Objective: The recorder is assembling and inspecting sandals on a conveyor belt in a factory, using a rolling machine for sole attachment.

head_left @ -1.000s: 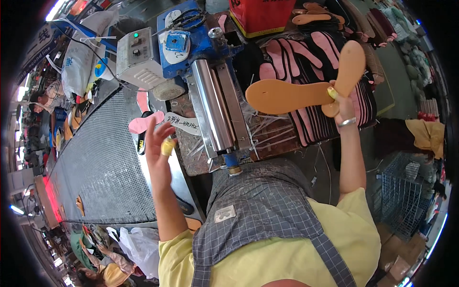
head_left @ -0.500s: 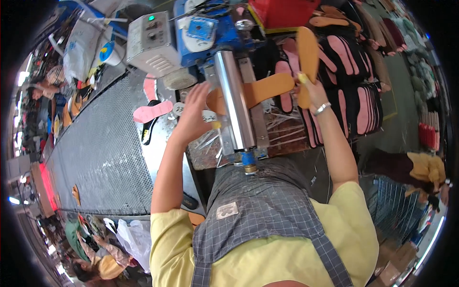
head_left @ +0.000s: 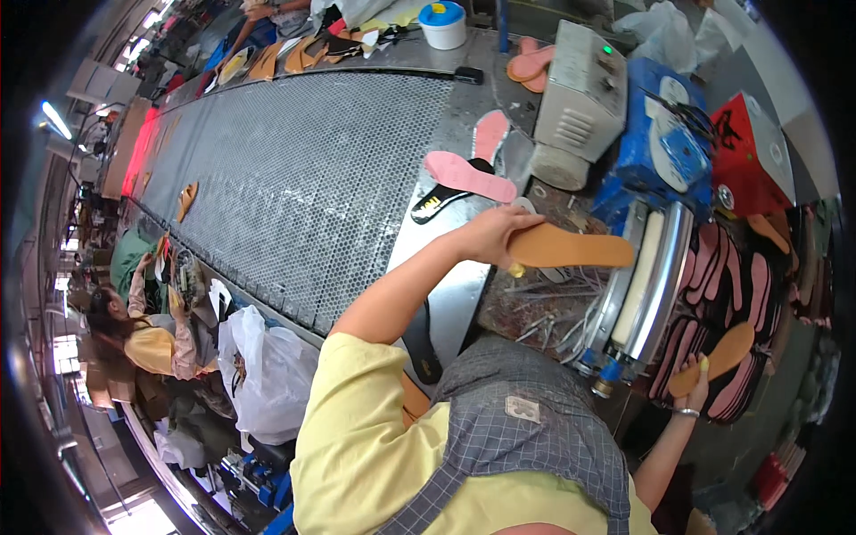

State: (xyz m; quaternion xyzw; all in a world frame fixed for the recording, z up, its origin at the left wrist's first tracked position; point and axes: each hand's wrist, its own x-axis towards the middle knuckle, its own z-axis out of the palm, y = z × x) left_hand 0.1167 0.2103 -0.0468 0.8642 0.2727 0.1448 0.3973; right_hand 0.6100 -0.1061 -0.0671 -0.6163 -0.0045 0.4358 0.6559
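Note:
My left hand (head_left: pixel 490 237) grips one end of a tan insole (head_left: pixel 575 248), fingers on top and thumb below. The insole's other end reaches the left edge of the roller machine, beside its shiny metal roller (head_left: pixel 664 283) and pale roller (head_left: pixel 640 278). Farther right and lower, my right hand (head_left: pixel 690 382) is closed on a second tan insole (head_left: pixel 729 349), held over stacks of pink and black insoles (head_left: pixel 685 343). Just beyond my left hand, a pink insole (head_left: pixel 470 176) lies across a black insole (head_left: pixel 437 203) on the metal table end.
A grey control box (head_left: pixel 580 98) and blue machine housing (head_left: pixel 655 134) stand behind the rollers. A mesh conveyor (head_left: pixel 294 178) stretches left. Cut strips (head_left: pixel 557 308) litter the bench. A white bucket (head_left: pixel 443 27) stands at the back. Another person (head_left: pixel 147 343) works at left, near a white plastic bag (head_left: pixel 267 374).
The view has swung left. My left hand, open before, now holds the insole that lay through the rollers, left of them. My right hand has moved lower right with its insole.

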